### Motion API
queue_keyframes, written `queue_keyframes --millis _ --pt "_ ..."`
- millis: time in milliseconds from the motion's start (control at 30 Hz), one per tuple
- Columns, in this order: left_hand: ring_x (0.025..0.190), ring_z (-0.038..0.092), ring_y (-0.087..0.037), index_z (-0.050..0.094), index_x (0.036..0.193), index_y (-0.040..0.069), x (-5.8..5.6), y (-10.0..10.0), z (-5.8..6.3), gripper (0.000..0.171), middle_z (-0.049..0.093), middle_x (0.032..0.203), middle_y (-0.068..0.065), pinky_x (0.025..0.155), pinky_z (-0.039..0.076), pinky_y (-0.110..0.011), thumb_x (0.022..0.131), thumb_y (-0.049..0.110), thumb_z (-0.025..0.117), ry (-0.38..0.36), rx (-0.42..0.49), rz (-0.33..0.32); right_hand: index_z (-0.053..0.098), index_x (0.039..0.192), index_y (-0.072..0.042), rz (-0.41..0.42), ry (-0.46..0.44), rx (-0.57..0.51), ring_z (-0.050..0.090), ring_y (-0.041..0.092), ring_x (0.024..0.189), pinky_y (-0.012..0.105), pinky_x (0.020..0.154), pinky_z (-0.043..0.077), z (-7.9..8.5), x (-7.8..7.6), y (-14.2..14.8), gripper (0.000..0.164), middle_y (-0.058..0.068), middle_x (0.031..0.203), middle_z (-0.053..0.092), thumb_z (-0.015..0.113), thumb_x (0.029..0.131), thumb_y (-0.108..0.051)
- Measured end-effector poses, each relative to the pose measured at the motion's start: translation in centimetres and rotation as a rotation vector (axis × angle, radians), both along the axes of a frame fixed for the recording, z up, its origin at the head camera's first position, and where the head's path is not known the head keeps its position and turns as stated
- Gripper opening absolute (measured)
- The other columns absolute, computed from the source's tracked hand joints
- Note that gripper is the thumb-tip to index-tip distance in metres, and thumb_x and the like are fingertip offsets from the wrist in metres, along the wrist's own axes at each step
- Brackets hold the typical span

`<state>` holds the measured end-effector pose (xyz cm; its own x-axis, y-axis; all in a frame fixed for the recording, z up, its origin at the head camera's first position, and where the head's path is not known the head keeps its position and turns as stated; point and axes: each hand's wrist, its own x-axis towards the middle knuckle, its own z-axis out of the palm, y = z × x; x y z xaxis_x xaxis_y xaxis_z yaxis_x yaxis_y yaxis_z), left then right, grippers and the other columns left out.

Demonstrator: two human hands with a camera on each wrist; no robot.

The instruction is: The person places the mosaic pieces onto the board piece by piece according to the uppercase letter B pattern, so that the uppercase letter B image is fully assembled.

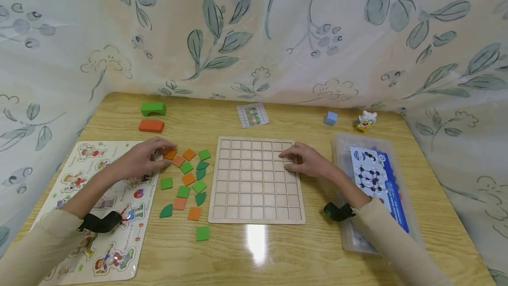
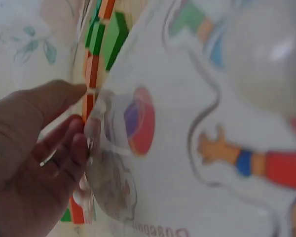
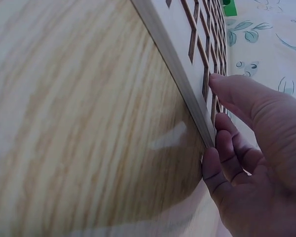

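Lower left of frame: picture puzzle board (image 1: 119,237), flat on the table (image 1: 166,259). Lower right: clear plastic box (image 1: 342,149) with printed label (image 1: 371,171). Lone green square tile (image 1: 202,233), bottom centre. Beyond, mid-frame: wooden grid board (image 1: 251,184); loose orange and green tiles (image 1: 189,178) just left of it. Right hand (image 1: 309,159): fingers loosely bent, part open, touching the board's right edge. Left hand (image 1: 140,158), left of centre: half-curled at an orange tile (image 1: 170,154); gripping or merely touching, cannot tell. Farther, upper left: red block (image 1: 151,126), then green arch block (image 1: 154,108). Pattern card (image 1: 252,114) upper centre; blue cube (image 1: 330,118) and small figurine (image 1: 366,121) upper right. Leaf-print cloth (image 1: 254,34) behind.
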<state>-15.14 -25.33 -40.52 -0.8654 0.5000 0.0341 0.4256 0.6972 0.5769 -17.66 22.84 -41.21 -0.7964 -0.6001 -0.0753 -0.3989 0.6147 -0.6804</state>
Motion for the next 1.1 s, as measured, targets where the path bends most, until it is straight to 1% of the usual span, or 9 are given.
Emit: queue_keyframes --millis 133,233,433,633,867,967,1100 --pt "0.08 0.047 -0.009 0.06 0.128 0.008 -0.6 -0.6 -1.0 0.042 0.06 0.112 -0.009 0.063 0.041 -0.022 0.088 0.015 0.071 -0.029 0.032 -0.001 0.066 0.121 -0.006 0.01 -0.007 0.003 0.047 0.016 0.08 0.024 0.069 0.043 0.0 -0.1 0.1 0.032 0.008 0.097 0.057 0.07 0.089 -0.012" --pt "0.077 0.044 -0.006 0.06 0.127 0.009 -0.9 -0.8 -1.6 0.041 0.059 0.108 -0.006 0.063 0.04 -0.021 0.089 0.015 0.071 -0.029 0.048 0.0 0.066 0.121 -0.006 0.017 -0.002 0.005 0.048 0.015 0.08 0.024 0.069 0.043 -0.1 -0.2 0.2 0.033 0.008 0.097 0.057 0.069 0.089 -0.011" --pt "0.076 0.044 -0.003 0.062 0.126 0.009 -1.1 -1.0 -2.1 0.039 0.059 0.107 -0.004 0.063 0.041 -0.021 0.089 0.016 0.071 -0.032 0.069 0.003 0.066 0.122 -0.006 0.005 -0.022 -0.009 0.048 0.015 0.081 0.023 0.069 0.043 -0.1 -0.2 0.2 0.033 0.009 0.097 0.057 0.07 0.089 -0.011" --pt "0.081 0.045 -0.004 0.062 0.126 0.009 -0.8 -1.0 -1.8 0.039 0.061 0.109 -0.005 0.065 0.041 -0.02 0.089 0.017 0.071 -0.048 0.056 0.031 0.065 0.122 -0.006 -0.003 -0.032 -0.001 0.047 0.016 0.081 0.023 0.069 0.043 0.0 -0.1 0.1 0.034 0.01 0.098 0.057 0.069 0.089 -0.011" --pt "0.08 0.045 -0.006 0.063 0.127 0.009 -0.5 -0.9 -1.1 0.039 0.062 0.105 -0.005 0.065 0.039 -0.02 0.09 0.019 0.07 -0.077 0.046 0.049 0.066 0.122 -0.006 0.004 -0.021 0.001 0.048 0.016 0.081 0.023 0.07 0.043 0.2 -0.1 0.0 0.034 0.009 0.099 0.058 0.07 0.089 -0.011" --pt "0.082 0.048 -0.006 0.064 0.126 0.009 -0.5 -0.8 -0.9 0.038 0.064 0.108 -0.006 0.067 0.041 -0.021 0.09 0.019 0.07 -0.069 0.031 0.045 0.065 0.121 -0.006 0.018 -0.006 -0.003 0.047 0.015 0.082 0.024 0.07 0.043 0.2 -0.2 0.0 0.034 0.008 0.098 0.058 0.07 0.089 -0.011" --pt "0.084 0.05 -0.006 0.065 0.123 0.008 -0.6 -0.5 -0.6 0.036 0.065 0.107 -0.005 0.069 0.044 -0.021 0.089 0.019 0.071 -0.056 0.027 0.033 0.066 0.121 -0.006 0.021 0.004 0.008 0.047 0.015 0.081 0.024 0.07 0.043 0.1 0.0 0.1 0.033 0.008 0.098 0.057 0.07 0.088 -0.01"
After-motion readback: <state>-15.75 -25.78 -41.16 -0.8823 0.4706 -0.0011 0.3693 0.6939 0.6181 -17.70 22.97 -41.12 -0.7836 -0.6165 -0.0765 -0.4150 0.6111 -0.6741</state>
